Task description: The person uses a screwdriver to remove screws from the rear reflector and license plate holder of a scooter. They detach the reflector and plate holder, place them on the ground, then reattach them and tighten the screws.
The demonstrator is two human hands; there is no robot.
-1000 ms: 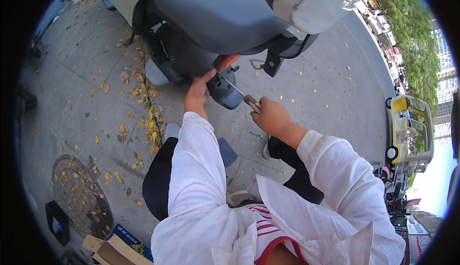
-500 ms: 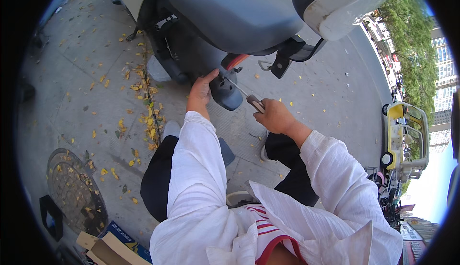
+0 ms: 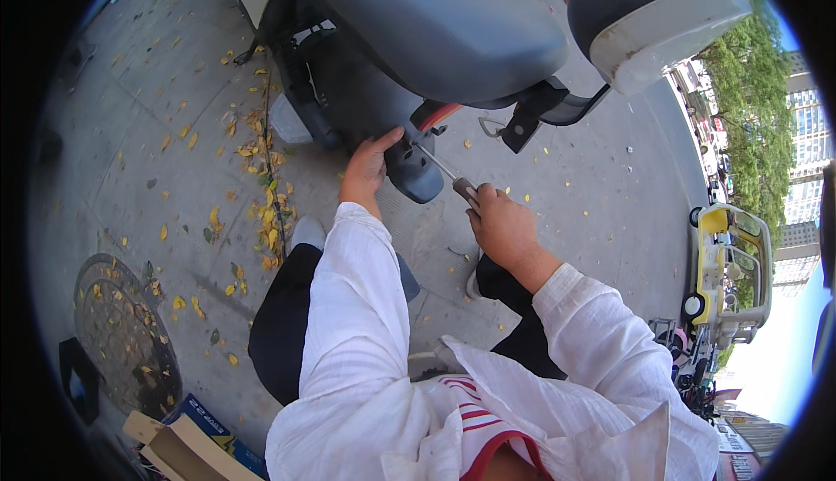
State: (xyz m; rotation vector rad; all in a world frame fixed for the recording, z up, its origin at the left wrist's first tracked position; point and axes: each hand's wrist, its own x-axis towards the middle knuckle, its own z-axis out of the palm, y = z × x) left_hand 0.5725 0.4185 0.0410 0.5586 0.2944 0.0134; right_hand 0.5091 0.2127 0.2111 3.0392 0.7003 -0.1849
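Note:
In front of me stands a scooter with a long dark grey seat [image 3: 444, 28] and a black rear mudguard [image 3: 414, 178] below it. My right hand [image 3: 507, 230] is closed round the handle of a screwdriver [image 3: 464, 187]. Its thin metal shaft runs up and left to the upper part of the mudguard, near a red and orange tail light [image 3: 438, 116]. Where the tip sits exactly is too small to tell. My left hand [image 3: 367, 166] rests against the mudguard's left side, thumb stretched along it; its other fingers are hidden behind the part.
A padded backrest [image 3: 662, 20] on a black bracket [image 3: 522, 128] juts out at the upper right. Yellow leaves lie along a pavement joint at left. A manhole cover [image 3: 126, 333] and an open cardboard box [image 3: 196, 446] are at lower left. A yellow vehicle [image 3: 731, 263] stands far right.
The scooter sits slightly further right in the picture as the view shifts. My right hand has turned a little on the screwdriver's handle; my left hand keeps its place on the mudguard.

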